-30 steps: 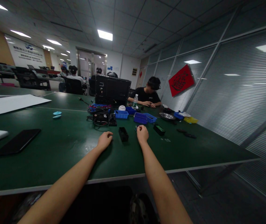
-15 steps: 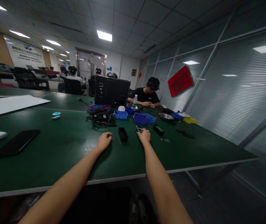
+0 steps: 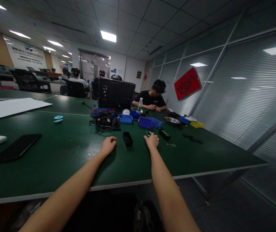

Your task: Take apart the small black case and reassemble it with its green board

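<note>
My left hand [image 3: 108,145] rests on the green table, fingers curled in with nothing visible in them. Just right of it stands an open black box [image 3: 127,139], touched by neither hand. My right hand [image 3: 152,140] has its fingers closed round a small circuit board [image 3: 148,133], mostly covered by the fingers. Beside that hand, to the right, lies a black case with a green inside [image 3: 164,134]. Small clear pieces [image 3: 173,145] lie on the tabletop near it.
Blue bins [image 3: 125,118], a black device with cables [image 3: 104,123] and a monitor [image 3: 116,93] stand behind. A metal dish [image 3: 172,120] lies at the right, a black tablet-like slab [image 3: 18,147] at the left. Across the table sits a person [image 3: 150,98].
My right hand has shifted slightly right and turned with the circuit board, now showing less of it. My left hand has stayed in place.
</note>
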